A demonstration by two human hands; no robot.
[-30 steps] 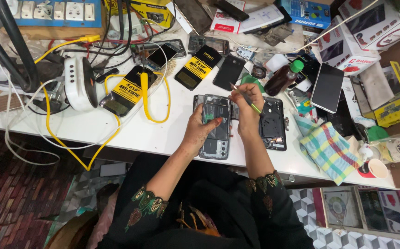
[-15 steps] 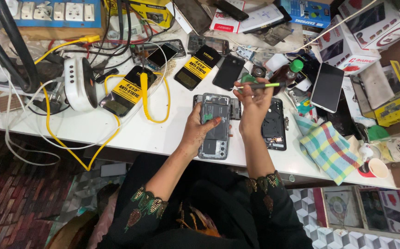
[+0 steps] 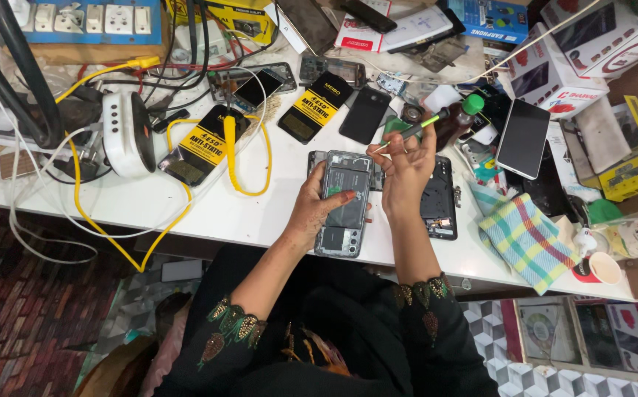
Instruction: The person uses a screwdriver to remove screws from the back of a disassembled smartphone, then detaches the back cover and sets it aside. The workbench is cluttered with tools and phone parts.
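Two hands at work over a crowded white bench (image 3: pixel 186 213), items listed left to right.

1. Black lamp arm (image 3: pixel 17 66), far left, leaning across a blue socket strip (image 3: pixel 76 18) at the back edge.
2. White round device (image 3: pixel 129 134), standing on edge, with a yellow cable (image 3: pixel 113 239) looping off the bench front and back up; likely kept near the sockets for power.
3. Two black anti-static pouches with yellow labels (image 3: pixel 205 143) (image 3: pixel 315 106), lying flat behind the work spot, within reach.
4. Left hand (image 3: pixel 319 209), closed around the side of an opened phone (image 3: pixel 344 202). The phone lies back-up on the bench, its inner parts exposed, at the front edge just before the person; the grip appears to steady it against sliding.
5. Right hand (image 3: pixel 405 165), fingers pinched narrow on a thin green-handled screwdriver (image 3: pixel 418 129), raised just above the top end of the phone. The tool is tilted, tip toward the left, handle up and to the right.
6. Black phone back cover (image 3: pixel 438 198), flat just right of the right hand, seemingly set aside from the opened unit.
7. Dark tablet-like slab (image 3: pixel 522 138), farther right, resting on clutter.
8. Checked cloth (image 3: pixel 528 239), folded, near the front edge.
9. Small white cup with red base (image 3: pixel 600 268), at the far right corner, beside cartons.
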